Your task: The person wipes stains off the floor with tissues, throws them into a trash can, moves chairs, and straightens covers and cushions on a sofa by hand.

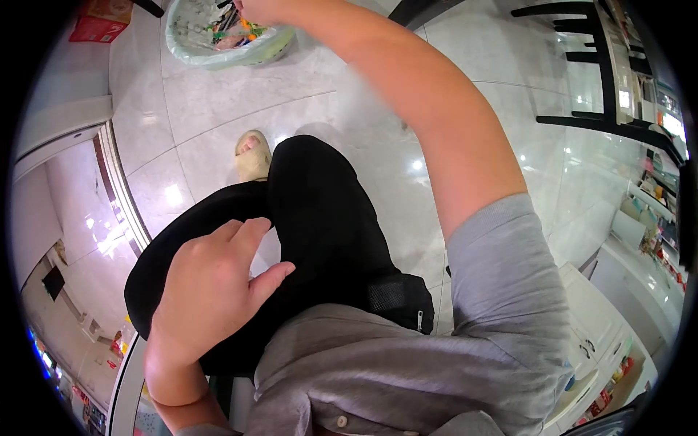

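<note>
My right hand reaches over the bin at the top edge, which partly cuts it off. Its fingers look bunched together; what they hold, if anything, does not show. Below them is a round bin with a pale plastic liner, containing mixed rubbish with orange, green and dark pieces. My left hand hovers above my lap in black trousers, thumb and fingers apart. A pale patch shows between thumb and forefinger; I cannot tell if it is floor or an object.
Glossy tiles cover the floor. A red box stands at the upper left, near a doorway frame. Dark chair legs are at the upper right, with a white cabinet at the lower right. My sandalled foot is below the bin.
</note>
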{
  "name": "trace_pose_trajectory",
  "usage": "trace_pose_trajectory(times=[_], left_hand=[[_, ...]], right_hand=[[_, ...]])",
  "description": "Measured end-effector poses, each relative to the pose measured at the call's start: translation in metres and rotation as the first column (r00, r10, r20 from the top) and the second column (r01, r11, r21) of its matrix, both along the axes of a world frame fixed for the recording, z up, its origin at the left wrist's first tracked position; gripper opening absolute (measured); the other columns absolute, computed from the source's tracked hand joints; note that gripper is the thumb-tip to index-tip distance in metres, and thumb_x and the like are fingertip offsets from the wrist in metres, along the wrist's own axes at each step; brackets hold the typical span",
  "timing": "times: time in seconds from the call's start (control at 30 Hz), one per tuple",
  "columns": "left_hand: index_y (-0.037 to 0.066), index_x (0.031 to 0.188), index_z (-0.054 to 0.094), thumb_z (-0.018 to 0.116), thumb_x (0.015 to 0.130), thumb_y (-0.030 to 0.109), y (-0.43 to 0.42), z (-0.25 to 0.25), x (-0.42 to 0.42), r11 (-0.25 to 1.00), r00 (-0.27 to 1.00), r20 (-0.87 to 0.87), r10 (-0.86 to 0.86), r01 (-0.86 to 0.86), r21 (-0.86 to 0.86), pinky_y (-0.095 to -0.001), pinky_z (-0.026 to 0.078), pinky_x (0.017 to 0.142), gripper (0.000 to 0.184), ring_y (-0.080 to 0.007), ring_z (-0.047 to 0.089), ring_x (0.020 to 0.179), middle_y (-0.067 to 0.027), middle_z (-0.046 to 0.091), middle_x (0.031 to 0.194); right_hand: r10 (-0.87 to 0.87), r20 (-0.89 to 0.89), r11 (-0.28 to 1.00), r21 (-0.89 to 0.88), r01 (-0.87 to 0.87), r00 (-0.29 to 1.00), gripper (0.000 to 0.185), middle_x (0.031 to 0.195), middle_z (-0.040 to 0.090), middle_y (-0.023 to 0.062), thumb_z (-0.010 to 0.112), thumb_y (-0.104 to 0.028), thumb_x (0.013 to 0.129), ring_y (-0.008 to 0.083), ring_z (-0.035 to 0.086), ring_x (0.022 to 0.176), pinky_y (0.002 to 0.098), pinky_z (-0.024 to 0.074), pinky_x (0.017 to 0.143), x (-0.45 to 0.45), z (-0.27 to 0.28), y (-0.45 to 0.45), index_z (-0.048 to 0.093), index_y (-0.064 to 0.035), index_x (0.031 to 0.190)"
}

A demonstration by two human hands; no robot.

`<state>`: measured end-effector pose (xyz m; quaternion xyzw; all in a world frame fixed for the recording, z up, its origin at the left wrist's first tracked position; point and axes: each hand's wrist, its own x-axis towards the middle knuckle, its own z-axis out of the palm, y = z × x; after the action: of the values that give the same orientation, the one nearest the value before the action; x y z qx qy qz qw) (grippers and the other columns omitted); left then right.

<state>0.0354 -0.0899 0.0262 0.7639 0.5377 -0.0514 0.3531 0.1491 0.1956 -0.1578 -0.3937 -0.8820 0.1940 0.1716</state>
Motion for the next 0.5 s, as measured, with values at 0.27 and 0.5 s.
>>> trace_pose_trajectory(times=[0.27,0.5], left_hand=[[0.001,0.106,0.063,0.076,0.075,0.026,0.005,0.006,-0.016,0.998,0.999,0.003,0.047,-0.047,-0.043,-0.0367,0.046,0.059,0.042,-0.0302,0.059,0.065,-0.0134,0.06,0.077],[-0.001,0.107,0.061,0.076,0.076,0.028,0.011,0.002,-0.03,0.999,0.999,-0.009,0.046,-0.046,-0.005,-0.0369,0.045,0.054,0.044,-0.0304,0.057,0.061,-0.0118,0.058,0.076]], right_hand=[[-0.45,-0.448,0.885,-0.109,0.452,0.772,0.015,0.074,0.066,0.0111,0.065,-0.016,0.08,0.0211,0.064,0.067,0.0313,0.0508,0.064,0.07,-0.071,-0.021,0.067,-0.0036,0.087],[-0.792,0.225,0.607,0.394,0.69,0.568,0.042,0.116,0.058,0.0225,0.067,-0.03,0.079,0.0403,0.053,0.108,0.0508,0.045,0.088,0.244,-0.277,-0.211,0.064,-0.0025,0.111]])
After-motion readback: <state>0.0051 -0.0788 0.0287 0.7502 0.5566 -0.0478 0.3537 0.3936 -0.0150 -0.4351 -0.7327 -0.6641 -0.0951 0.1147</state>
